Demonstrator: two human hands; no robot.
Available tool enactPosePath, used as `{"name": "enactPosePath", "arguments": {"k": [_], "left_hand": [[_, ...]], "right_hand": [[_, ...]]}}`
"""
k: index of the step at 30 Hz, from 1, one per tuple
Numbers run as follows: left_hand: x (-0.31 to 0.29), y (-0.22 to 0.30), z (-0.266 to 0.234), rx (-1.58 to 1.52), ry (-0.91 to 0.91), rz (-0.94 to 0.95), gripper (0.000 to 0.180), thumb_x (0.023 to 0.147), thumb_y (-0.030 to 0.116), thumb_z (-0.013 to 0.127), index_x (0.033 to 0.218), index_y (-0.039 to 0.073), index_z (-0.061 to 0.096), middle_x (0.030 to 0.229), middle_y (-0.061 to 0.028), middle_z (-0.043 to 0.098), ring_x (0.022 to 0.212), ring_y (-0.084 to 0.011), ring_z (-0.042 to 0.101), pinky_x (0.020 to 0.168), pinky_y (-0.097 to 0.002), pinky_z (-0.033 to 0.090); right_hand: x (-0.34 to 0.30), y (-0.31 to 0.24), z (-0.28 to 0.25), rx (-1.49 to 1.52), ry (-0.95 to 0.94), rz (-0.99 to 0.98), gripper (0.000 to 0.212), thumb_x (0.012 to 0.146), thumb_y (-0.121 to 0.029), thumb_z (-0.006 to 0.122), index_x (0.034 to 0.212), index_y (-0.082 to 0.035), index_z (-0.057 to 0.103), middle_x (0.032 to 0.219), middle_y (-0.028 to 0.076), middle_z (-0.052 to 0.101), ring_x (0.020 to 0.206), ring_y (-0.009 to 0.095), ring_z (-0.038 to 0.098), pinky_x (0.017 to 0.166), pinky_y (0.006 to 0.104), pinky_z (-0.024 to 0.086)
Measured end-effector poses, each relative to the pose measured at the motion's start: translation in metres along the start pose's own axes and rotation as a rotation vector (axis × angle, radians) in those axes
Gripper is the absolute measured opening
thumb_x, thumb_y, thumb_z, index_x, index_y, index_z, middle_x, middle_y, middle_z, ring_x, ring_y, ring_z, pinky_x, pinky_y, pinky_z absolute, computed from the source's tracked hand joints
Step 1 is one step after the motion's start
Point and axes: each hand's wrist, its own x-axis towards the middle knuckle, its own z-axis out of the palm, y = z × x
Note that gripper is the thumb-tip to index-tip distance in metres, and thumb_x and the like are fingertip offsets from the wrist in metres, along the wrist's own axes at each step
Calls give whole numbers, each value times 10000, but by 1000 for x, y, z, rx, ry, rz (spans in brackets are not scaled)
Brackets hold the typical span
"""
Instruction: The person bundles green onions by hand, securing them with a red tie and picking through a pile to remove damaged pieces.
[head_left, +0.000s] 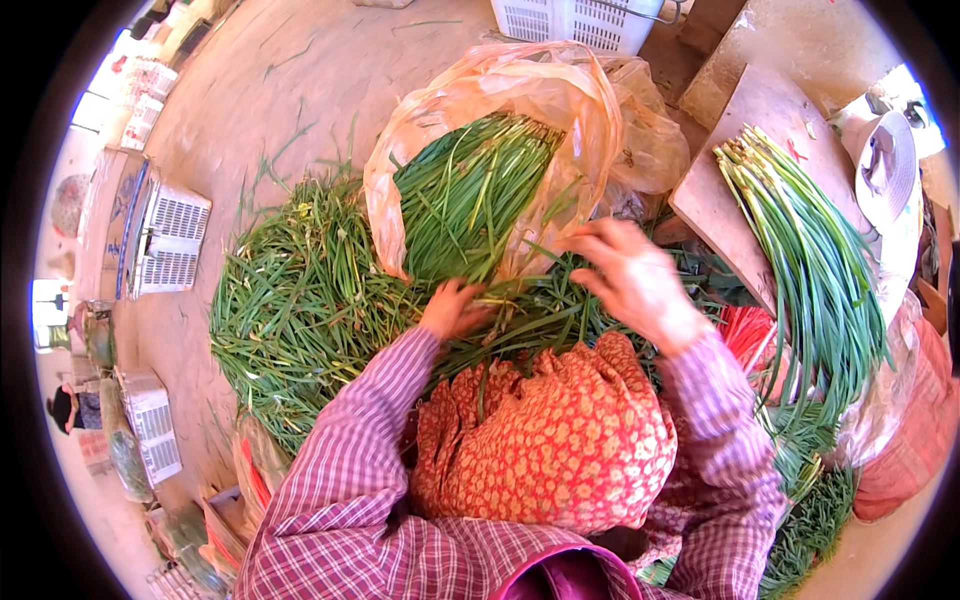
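My left hand (455, 308) is low over loose green chives at the mouth of an orange plastic bag (385, 215). Its fingers are blurred and partly lost against the leaves, so a grip cannot be made out. My right hand (632, 282) is raised to the right of the bag's opening, fingers apart, slightly smeared by motion, with nothing visible held. Inside the bag lies a thick bunch of chives (480, 190), pale ends toward the far right. A flower-patterned red cloth (550, 440) covers my lap, with stray leaves along its far edge.
A heap of loose chive leaves (300, 300) spreads at the left. On the right, a tidy chive bundle (800, 250) lies over a tilted board (715, 185), near a pale hat (888, 165). White plastic crates stand far ahead (575, 22) and at left (172, 240).
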Motion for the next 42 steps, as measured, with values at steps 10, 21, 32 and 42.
{"name": "enactPosePath", "arguments": {"k": [10, 21, 32, 42], "left_hand": [[10, 45, -157, -557, -25, -158, 371, 872, 246, 706, 1186, 54, 670, 1138, -136, 662, 1000, -194, 646, 872, -333, 533], [300, 36, -108, 129, 210, -134, 1163, 646, 576, 807, 1447, -88, 288, 1462, -308, 352, 1371, -395, 349, 1140, -478, 286], [301, 79, -75, 102, 198, -232, 896, 562, 454, 880, 1255, 19, 513, 1107, -221, 628, 1081, -368, 594, 964, -462, 429], [311, 63, -74, 73, 171, -258, 811, 561, 406, 870, 1252, 94, 579, 1060, -180, 681, 1023, -337, 644, 875, -445, 502]], "right_hand": [[86, 120, 178, 778, -343, 645, 605, 925, -250, 635, 1417, 18, 406, 1389, 214, 489, 1067, 299, 626, 852, 381, 538], [69, 182, 183, 1612, 270, 970, 950, 930, -448, 618, 1553, -129, -25, 1563, 110, 230, 1354, 280, 362, 934, 415, 488], [59, 191, 191, 1520, 323, 948, 884, 922, -467, 624, 1552, -138, 98, 1464, 97, 397, 1218, 216, 501, 873, 359, 485], [60, 186, 185, 1438, 311, 978, 826, 934, -368, 634, 1544, -130, 130, 1297, 93, 562, 1065, 177, 593, 806, 313, 510]]}}
